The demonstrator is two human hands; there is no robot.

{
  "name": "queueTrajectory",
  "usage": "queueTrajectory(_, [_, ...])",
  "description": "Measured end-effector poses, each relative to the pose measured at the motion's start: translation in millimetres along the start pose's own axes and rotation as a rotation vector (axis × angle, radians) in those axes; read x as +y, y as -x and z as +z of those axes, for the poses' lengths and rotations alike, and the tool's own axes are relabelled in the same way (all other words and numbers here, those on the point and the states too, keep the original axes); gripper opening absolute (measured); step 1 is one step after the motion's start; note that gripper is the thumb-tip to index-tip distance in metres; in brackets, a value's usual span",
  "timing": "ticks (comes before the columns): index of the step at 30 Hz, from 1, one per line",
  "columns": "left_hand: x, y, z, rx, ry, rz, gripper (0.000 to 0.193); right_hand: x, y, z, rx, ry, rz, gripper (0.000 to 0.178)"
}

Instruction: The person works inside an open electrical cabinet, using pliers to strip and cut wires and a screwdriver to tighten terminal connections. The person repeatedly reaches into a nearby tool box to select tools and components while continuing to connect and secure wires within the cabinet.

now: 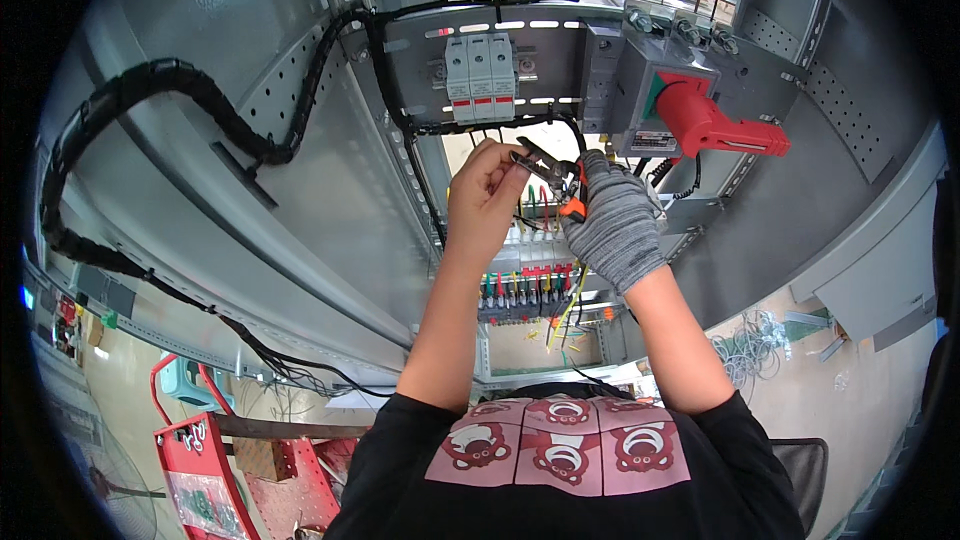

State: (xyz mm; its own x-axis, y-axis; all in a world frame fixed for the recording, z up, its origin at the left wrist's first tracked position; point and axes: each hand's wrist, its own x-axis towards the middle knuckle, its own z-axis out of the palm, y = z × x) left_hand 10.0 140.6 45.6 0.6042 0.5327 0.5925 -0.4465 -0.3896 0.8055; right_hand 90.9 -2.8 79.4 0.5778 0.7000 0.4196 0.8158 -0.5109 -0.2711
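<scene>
Both arms reach into a grey electrical cabinet. My left hand (487, 192) is bare and pinches the end of a thin black wire (522, 156). My right hand (615, 223) wears a grey knit glove and grips small pliers with orange handles (556, 180), whose jaws meet the wire at my left fingertips. Just above the hands, three white fuse holders (480, 75) sit on a rail. To the right is a grey switch with a red handle (715, 125). Below the hands runs a row of terminal blocks with coloured wires (525, 290).
A black spiral-wrapped cable bundle (150, 80) loops along the open cabinet door at left. A red metal cart (215, 470) stands at lower left. Wire offcuts (745, 350) lie on the floor at right, near a dark chair back (805, 470).
</scene>
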Motion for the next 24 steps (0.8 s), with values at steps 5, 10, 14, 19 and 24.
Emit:
queueTrajectory(5, [1.2,-0.1,-1.3,0.000,-0.005,0.005,0.007,6.4,-2.1,7.0,0.067,-0.010,-0.066,0.053])
queueTrajectory(10, [-1.2,-0.6,-1.5,-0.012,-0.019,0.025,0.007,5.8,-1.4,4.0,0.054,-0.039,-0.067,0.053])
queueTrajectory(14, [-2.6,-0.2,-1.0,-0.015,-0.014,0.046,0.007,4.5,-0.5,0.2,0.019,-0.040,-0.067,0.050])
queueTrajectory(19, [-0.1,-0.3,0.0,-0.009,-0.008,0.031,0.004,6.1,-1.9,0.8,-0.015,-0.053,-0.051,0.052])
queueTrajectory(24, [3.4,-0.5,0.9,-0.025,-0.012,0.004,0.009,11.0,-0.1,4.1,-0.067,-0.125,-0.018,0.053])
